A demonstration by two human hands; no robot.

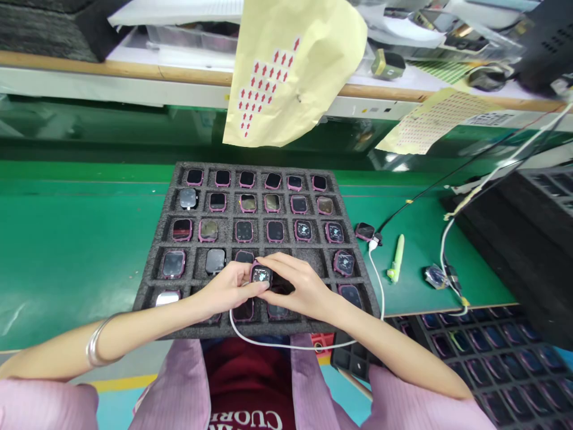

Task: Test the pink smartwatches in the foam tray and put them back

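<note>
Between both hands is a smartwatch body [261,275] with a purple frame and a lit screen. My left hand [233,285] pinches it from the left, thumb across the lower edge of the screen. My right hand [298,285] grips it at the upper right, fingers along its top edge. A white cable [286,346] runs up to my left hand; its tip there is hidden. Under my hands lies a grey foam tray [150,280] with rows of similar watch bodies, some lit, some dark. My hands cover several of its lower compartments.
Right of the tray on the green bench [80,239] are another watch [364,231] beside cable plugs, a light-green pen [397,257] and a wrapped watch [436,276]. Yellow sticker sheets [295,71] hang from the shelf. More filled trays [501,364] stand at lower right.
</note>
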